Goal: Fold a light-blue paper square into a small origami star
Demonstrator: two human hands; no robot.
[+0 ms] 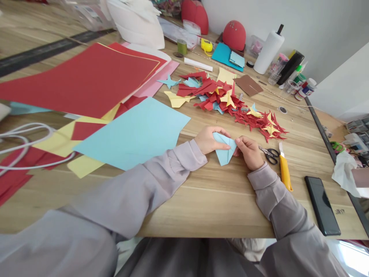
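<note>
A small folded piece of light blue paper (223, 157) is held between both hands, a little above the wooden table. My left hand (208, 139) grips its left side, thumb across the front and fingers behind. At its upper right edge my right hand (248, 151) pinches it between thumb and fingers. Creases run down the folded paper, which narrows to a point at the bottom. Just right of my right hand lie black-handled scissors (271, 154) and a yellow utility knife (284, 171). Beyond the hands spreads a pile of folded red, yellow and blue paper stars (248, 115).
Large sheets of blue paper (138, 132) and red paper (95, 80) lie to the left, near a white cable (37, 167). A black phone (322, 206) rests at the right front. Along the wall stand a white bottle (269, 52) and a yellow tape measure (206, 45).
</note>
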